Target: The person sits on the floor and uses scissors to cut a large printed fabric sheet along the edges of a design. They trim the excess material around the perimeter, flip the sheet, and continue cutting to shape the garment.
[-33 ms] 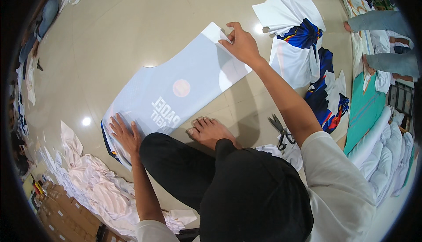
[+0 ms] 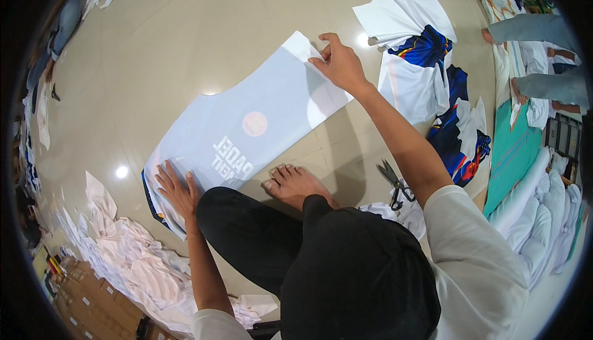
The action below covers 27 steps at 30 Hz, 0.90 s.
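A cut panel of thin white fabric [image 2: 278, 93] lies spread on the floor before me, its printed side down, with reversed lettering and a pale pink disc showing through. My left hand [image 2: 178, 188] rests flat on the panel's near left end, fingers spread, beside a dark blue edge. At the far right end, my right hand [image 2: 340, 65] touches the edge, thumb and forefinger curved apart. My bare foot [image 2: 296, 185] is just below the panel's lower edge. Black-handled scissors [image 2: 395, 184] lie half open by my right forearm, partly over a white scrap.
White and blue patterned fabric pieces [image 2: 420, 49] are heaped to the right. Pale crumpled cloth [image 2: 136, 253] lies at lower left, near cardboard boxes [image 2: 92, 303]. Another person's legs [image 2: 543, 89] stand at the far right, above green fabric [image 2: 513, 154] and white rolls [image 2: 519, 185].
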{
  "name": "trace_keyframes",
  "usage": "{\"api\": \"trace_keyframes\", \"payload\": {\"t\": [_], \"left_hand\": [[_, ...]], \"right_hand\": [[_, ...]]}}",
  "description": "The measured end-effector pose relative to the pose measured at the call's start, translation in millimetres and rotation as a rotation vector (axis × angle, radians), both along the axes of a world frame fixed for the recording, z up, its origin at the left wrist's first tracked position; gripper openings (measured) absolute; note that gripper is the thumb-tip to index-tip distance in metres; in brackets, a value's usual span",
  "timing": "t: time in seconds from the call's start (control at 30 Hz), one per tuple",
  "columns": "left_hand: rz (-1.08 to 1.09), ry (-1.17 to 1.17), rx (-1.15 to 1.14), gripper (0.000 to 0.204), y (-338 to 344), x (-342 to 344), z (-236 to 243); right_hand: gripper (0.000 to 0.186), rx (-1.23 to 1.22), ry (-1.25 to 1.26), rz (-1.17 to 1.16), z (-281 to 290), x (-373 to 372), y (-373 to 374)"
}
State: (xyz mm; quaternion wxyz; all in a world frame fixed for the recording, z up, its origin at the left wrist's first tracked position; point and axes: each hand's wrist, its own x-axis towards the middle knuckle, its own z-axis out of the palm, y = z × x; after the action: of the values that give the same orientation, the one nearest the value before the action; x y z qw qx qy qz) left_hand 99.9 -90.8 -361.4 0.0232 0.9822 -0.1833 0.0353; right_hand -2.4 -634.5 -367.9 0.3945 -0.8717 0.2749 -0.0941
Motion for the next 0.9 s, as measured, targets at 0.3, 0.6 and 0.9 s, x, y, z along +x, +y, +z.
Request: {"api": "trace_keyframes", "payload": {"t": [0.3, 0.6, 0.9], "left_hand": [[-0.025, 0.039, -0.047, 0.074, -13, -15, 7], [-0.067, 0.047, -0.039, 0.074, -3, -12, 6], [-0.053, 0.037, -0.022, 0.075, -3, -14, 5]], "right_hand": [[0.050, 0.068, -0.029, 0.006, -9, -12, -5], [0.049, 0.125, -0.018, 0.041, -5, -13, -10], [0.048, 0.130, 0.022, 0.021, -3, -10, -9]]}}
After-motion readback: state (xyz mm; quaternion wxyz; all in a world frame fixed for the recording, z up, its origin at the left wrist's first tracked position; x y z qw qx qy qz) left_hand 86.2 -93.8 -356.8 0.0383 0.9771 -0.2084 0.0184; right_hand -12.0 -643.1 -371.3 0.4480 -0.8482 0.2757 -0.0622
